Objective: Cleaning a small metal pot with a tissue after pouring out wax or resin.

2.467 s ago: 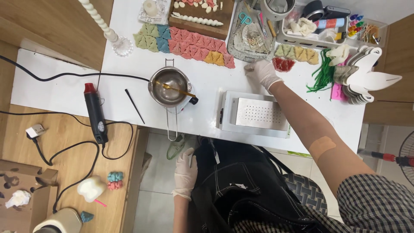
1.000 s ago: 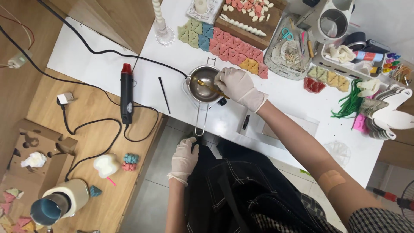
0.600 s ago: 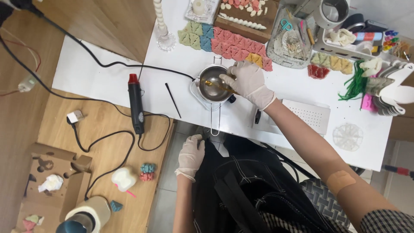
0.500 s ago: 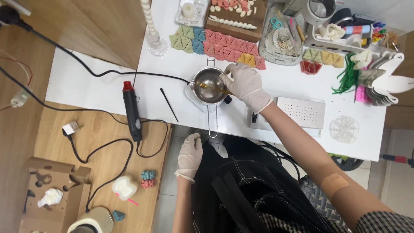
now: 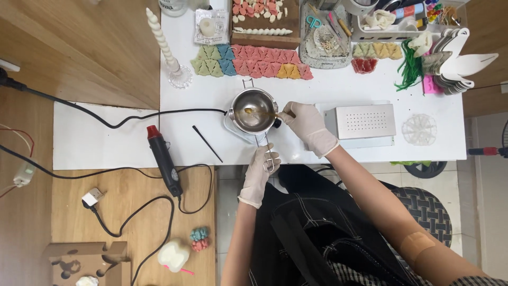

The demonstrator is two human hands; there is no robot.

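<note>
- Head view: the left hand (image 5: 260, 172), gloved in white, has come up from the lap, where it hung half a second ago, to the front edge of the white table (image 5: 328, 137); its fingers are now curled around the wire handle (image 5: 268, 153) of the small metal pot (image 5: 254, 110)
- The right hand (image 5: 308, 126), also gloved, stays at the pot's right rim as before, fingers pinched narrow on a thin stick (image 5: 264, 113) whose tip lies in the pot
- The pot sits near the middle of the table, closer to the front edge, in the same spot as earlier
- A perforated metal box (image 5: 362, 122) lies just right of the right hand, near the front edge
- A black and red heat gun (image 5: 164, 160) lies at the table's front left corner, its cord running off over the wooden floor
- A thin black rod (image 5: 207, 143) lies between the heat gun and the pot
- Along the back edge lies a row of flat tree-shaped pieces (image 5: 248, 62) in green, blue, pink and orange
- A square clear packet (image 5: 210, 26) with a pale round thing inside lies at the back, left of a wooden tray (image 5: 264, 24) of small pale and pink pieces
- A white twisted candle (image 5: 165, 45) stands in a glass holder at the back left corner
</note>
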